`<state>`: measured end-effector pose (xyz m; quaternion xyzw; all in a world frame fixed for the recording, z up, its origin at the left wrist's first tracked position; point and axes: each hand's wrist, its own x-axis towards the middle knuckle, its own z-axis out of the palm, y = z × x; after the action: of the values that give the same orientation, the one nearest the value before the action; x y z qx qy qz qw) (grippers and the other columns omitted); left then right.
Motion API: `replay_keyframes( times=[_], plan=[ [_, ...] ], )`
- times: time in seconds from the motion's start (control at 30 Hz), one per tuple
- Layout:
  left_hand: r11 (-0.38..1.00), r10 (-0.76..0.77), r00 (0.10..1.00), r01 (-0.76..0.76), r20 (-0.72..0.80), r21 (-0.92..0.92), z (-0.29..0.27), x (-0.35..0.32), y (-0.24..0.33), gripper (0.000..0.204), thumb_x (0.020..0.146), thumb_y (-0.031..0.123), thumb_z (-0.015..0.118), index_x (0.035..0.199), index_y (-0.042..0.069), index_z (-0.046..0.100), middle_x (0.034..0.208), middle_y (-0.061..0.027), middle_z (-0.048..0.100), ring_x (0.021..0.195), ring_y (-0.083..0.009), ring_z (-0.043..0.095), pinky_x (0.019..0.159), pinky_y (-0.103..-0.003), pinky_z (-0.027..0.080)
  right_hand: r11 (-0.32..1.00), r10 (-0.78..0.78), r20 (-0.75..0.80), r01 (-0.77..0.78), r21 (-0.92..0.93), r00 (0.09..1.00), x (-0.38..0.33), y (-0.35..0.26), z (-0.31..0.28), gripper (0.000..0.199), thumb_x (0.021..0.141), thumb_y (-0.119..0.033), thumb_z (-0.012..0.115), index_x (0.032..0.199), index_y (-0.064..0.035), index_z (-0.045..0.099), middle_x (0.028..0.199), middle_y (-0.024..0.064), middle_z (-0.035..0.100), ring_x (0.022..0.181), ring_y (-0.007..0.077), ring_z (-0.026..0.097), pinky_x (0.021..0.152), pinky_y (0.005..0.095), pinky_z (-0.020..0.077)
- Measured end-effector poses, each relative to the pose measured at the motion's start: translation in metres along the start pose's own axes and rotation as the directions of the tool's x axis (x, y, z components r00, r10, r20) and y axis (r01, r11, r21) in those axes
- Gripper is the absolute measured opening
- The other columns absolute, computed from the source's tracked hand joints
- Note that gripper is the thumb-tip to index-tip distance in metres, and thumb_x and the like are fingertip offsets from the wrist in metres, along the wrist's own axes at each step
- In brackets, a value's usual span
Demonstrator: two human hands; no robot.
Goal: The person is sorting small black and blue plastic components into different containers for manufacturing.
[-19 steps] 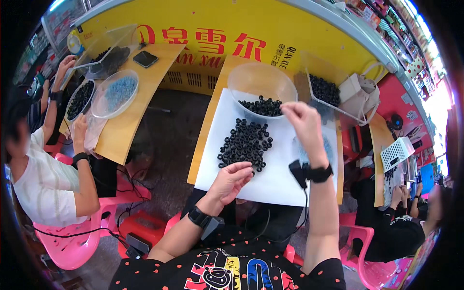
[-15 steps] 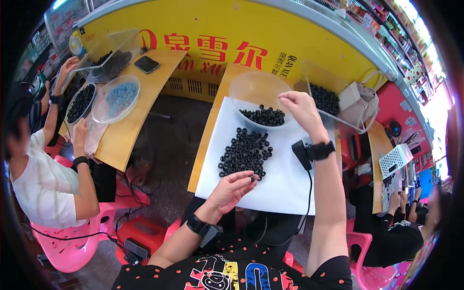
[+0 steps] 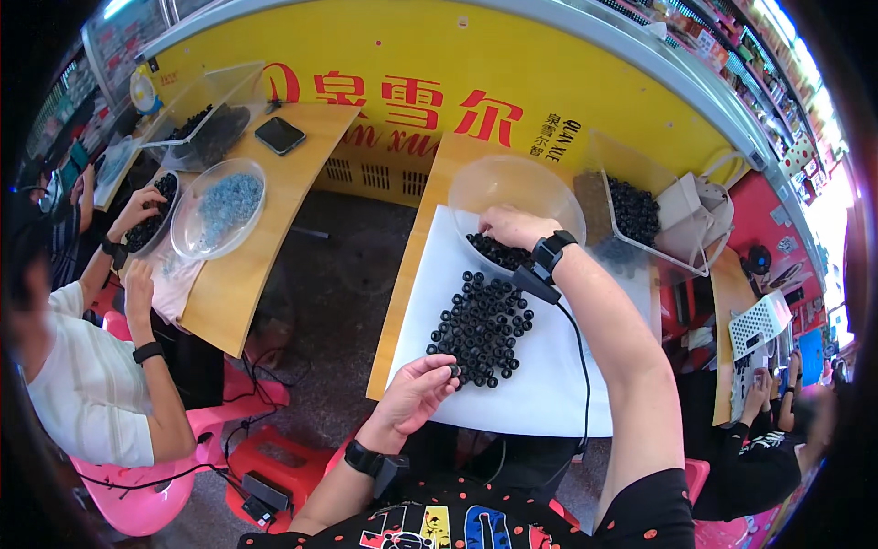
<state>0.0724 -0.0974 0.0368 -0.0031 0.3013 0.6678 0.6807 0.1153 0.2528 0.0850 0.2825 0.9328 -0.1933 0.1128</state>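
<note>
Right hand (image 3: 519,228) is now lowered into translucent bowl (image 3: 498,186), twelve o'clock of bead pile (image 3: 485,329); finger closure can't be told. One black ring bead (image 3: 455,370) is pinched by left hand (image 3: 412,400), at pile's seven o'clock. Probably light, hard, slippery; best gripped across rim.

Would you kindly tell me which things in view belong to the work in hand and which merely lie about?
Belonging to the work:
- small round black beads
- round translucent plastic bowl
- flat white rectangular sheet

Apparently just lying about:
- black rectangular phone
- beige handled bag
</note>
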Motion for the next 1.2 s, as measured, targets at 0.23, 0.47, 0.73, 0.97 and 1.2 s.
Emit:
replay_keyframes(
  times=[0.23, 0.47, 0.73, 0.97, 1.2],
  plan=[
    [1.0, -0.029, 0.998, 0.028, 0.048, 0.009, 0.0, 0.002, -0.001, 0.018, 0.093, 0.003, 0.064, 0.11, 0.002, 0.066, 0.097, -0.0091, 0.07, 0.084, -0.0154, 0.069, 0.077, -0.024, 0.058, 0.998, -0.039, 0.082, 0.043, -0.044, 0.996, -0.002, 0.018, 0.006, 0.023, 0.08, -0.007, 0.061, 0.101, -0.0055, 0.071, 0.1, 0.0185, 0.07, 0.092, 0.0332, 0.067, 0.078, 0.0403, 0.0516],
    [0.999, -0.038, 0.998, 0.037, 0.059, 0.019, -0.003, -0.001, -0.001, 0.018, 0.092, 0.003, 0.066, 0.111, 0.002, 0.067, 0.098, -0.0088, 0.07, 0.086, -0.0153, 0.069, 0.079, -0.025, 0.057, 0.998, -0.024, 0.094, 0.029, -0.055, 0.995, -0.019, 0.011, -0.003, 0.022, 0.08, -0.01, 0.064, 0.1, -0.0052, 0.071, 0.099, 0.0169, 0.071, 0.091, 0.0323, 0.067, 0.078, 0.0409, 0.0515],
    [0.998, -0.053, 0.997, 0.052, 0.049, 0.025, -0.009, -0.001, -0.005, 0.02, 0.093, 0.004, 0.066, 0.112, 0.001, 0.067, 0.098, -0.0082, 0.07, 0.086, -0.015, 0.069, 0.079, -0.024, 0.057, 0.999, -0.026, 0.16, 0.032, -0.036, 0.987, -0.022, 0.014, -0.008, 0.025, 0.079, -0.02, 0.071, 0.099, -0.0057, 0.073, 0.093, 0.0133, 0.073, 0.087, 0.0275, 0.068, 0.079, 0.0367, 0.0523],
    [0.997, -0.06, 0.998, 0.059, 0.019, 0.04, -0.004, -0.003, -0.004, 0.019, 0.093, 0.004, 0.065, 0.112, 0.002, 0.066, 0.098, -0.0086, 0.07, 0.085, -0.0144, 0.068, 0.077, -0.023, 0.057, 0.951, -0.06, 0.011, 0.054, 0.303, 0.998, -0.036, 0.047, -0.018, 0.03, 0.079, -0.028, 0.073, 0.098, -0.0045, 0.075, 0.087, 0.0085, 0.073, 0.081, 0.0195, 0.067, 0.075, 0.034, 0.0519],
    [0.995, -0.089, 0.996, 0.089, -0.009, 0.041, -0.004, -0.001, -0.01, 0.018, 0.094, 0.006, 0.064, 0.112, 0.003, 0.066, 0.098, -0.0084, 0.07, 0.085, -0.0136, 0.068, 0.076, -0.023, 0.058, 0.508, 0.186, 0.216, -0.282, 0.814, 0.959, -0.063, 0.042, -0.038, 0.02, 0.096, -0.017, 0.064, 0.107, -0.0006, 0.07, 0.086, 0.0022, 0.068, 0.074, 0.0084, 0.066, 0.055, 0.0176, 0.0431]
  ],
)
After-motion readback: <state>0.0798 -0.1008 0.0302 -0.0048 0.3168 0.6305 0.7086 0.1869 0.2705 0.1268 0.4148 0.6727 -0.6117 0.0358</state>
